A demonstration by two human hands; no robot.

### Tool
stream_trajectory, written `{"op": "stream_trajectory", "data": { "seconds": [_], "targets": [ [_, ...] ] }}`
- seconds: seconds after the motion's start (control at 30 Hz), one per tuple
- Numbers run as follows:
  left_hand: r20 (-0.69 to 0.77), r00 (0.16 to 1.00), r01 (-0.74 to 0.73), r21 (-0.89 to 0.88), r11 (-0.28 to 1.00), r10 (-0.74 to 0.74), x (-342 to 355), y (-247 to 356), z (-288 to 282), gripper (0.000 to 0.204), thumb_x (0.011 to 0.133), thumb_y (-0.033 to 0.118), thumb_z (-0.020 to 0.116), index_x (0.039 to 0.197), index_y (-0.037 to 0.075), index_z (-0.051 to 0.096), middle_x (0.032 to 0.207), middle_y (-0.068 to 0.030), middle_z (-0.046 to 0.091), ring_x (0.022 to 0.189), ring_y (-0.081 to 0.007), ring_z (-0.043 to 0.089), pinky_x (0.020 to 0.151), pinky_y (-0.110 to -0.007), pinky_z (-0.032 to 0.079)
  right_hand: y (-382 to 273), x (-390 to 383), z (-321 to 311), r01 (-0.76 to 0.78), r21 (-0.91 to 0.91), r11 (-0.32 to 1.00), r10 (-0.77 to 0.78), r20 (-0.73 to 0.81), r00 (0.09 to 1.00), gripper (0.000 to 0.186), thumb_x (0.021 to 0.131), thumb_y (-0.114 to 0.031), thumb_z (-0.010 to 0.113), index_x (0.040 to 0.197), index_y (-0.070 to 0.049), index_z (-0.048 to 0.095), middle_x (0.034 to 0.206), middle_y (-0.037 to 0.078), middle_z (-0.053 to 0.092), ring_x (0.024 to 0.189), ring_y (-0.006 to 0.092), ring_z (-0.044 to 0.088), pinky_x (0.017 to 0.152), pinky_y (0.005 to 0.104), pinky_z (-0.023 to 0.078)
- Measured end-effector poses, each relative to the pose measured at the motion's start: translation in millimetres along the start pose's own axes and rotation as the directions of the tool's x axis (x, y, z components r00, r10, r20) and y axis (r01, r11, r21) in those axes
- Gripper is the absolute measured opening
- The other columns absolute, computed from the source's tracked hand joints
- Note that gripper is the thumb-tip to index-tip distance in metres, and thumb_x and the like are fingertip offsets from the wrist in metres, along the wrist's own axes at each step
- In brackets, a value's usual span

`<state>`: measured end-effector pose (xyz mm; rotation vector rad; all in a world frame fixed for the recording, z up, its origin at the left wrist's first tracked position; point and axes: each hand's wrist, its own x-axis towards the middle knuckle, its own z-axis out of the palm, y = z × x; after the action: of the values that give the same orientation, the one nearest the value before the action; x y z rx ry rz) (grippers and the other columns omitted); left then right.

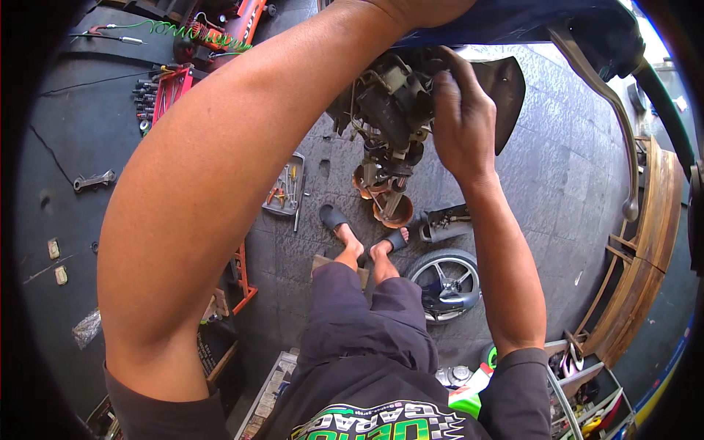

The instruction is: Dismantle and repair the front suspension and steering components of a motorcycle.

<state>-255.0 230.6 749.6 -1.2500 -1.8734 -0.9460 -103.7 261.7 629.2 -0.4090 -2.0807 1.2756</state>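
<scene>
My right hand reaches up to a dark mechanical assembly with wires under the blue bodywork of a motorcycle. Its fingers bend over the assembly's right side, with the thumb pressed against it; the exact part held is partly covered. Beside that hand is a dark curved panel. My left hand is at the top edge, over the blue bodywork, and its fingers are out of sight. A silver lever curves down at the right, near a dark handlebar grip.
Below the assembly, a wheel lies by my feet, near a dark curved part. A tool tray sits on the floor to the left. A wooden bench and a parts rack stand right; a red tool holder stands upper left.
</scene>
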Motion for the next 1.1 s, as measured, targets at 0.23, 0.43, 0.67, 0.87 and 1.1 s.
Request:
{"op": "stream_trajectory", "data": {
  "seconds": [0.23, 0.43, 0.67, 0.87, 1.1],
  "targets": [
    [0.025, 0.999, 0.028, -0.089, 0.996, -0.026, -12.9, 14.2, 15.2, 0.050, 0.091, 0.034, 0.050, 0.122, -0.004, 0.058, 0.122, -0.0260, 0.061, 0.119, -0.0407, 0.056, 0.106, -0.048, 0.041, 22.8, -13.3, -29.7, -0.356, 0.557, 0.750, 0.381, 0.076, 0.921, 0.038, 0.103, -0.015, 0.050, 0.135, 0.005, 0.058, 0.122, 0.010, 0.069, 0.105, 0.0105, 0.061, 0.085, 0.0245, 0.050],
    [0.005, 1.000, -0.019, -0.043, 0.999, 0.019, -10.7, 7.6, 15.7, 0.053, 0.089, 0.033, 0.051, 0.125, -0.005, 0.058, 0.127, -0.0280, 0.060, 0.126, -0.0442, 0.052, 0.113, -0.051, 0.034, 26.2, -23.5, -15.4, -0.119, 0.148, 0.982, 0.157, -0.281, 0.947, 0.030, 0.106, -0.016, 0.050, 0.127, 0.000, 0.063, 0.103, 0.008, 0.074, 0.078, 0.0079, 0.061, 0.071, 0.0229, 0.050],
    [-0.026, 0.997, -0.070, -0.045, 0.997, 0.068, -12.5, 1.9, 18.2, 0.045, 0.091, 0.034, 0.054, 0.124, 0.004, 0.063, 0.127, -0.0174, 0.064, 0.126, -0.0377, 0.054, 0.111, -0.045, 0.035, 37.0, -6.7, -36.8, -0.315, 0.863, 0.394, 0.535, 0.063, 0.843, 0.033, 0.106, -0.028, 0.053, 0.118, 0.001, 0.064, 0.101, 0.014, 0.073, 0.054, 0.0060, 0.048, 0.047, 0.0202, 0.039],
    [-0.022, 1.000, -0.022, -0.065, 0.998, 0.021, -17.8, -1.7, 25.1, 0.050, 0.085, 0.035, 0.057, 0.123, 0.002, 0.063, 0.127, -0.0202, 0.063, 0.126, -0.0399, 0.053, 0.112, -0.050, 0.032, 65.0, 10.7, -51.8, -0.515, 0.815, 0.266, 0.567, 0.300, 0.767, 0.031, 0.107, -0.033, 0.052, 0.105, -0.005, 0.063, 0.085, 0.007, 0.068, 0.050, 0.0051, 0.042, 0.044, 0.0190, 0.033],
    [0.031, 0.999, 0.025, -0.031, 0.999, -0.024, -19.9, -0.9, 17.8, 0.052, 0.085, 0.035, 0.057, 0.125, 0.002, 0.063, 0.129, -0.0207, 0.063, 0.129, -0.0393, 0.051, 0.115, -0.050, 0.030, 11.7, 38.0, -45.9, -0.780, 0.357, 0.514, 0.673, 0.397, 0.624, 0.035, 0.104, -0.035, 0.051, 0.100, -0.004, 0.065, 0.078, 0.003, 0.063, 0.064, 0.0104, 0.053, 0.063, 0.0292, 0.047]
  ]
}}
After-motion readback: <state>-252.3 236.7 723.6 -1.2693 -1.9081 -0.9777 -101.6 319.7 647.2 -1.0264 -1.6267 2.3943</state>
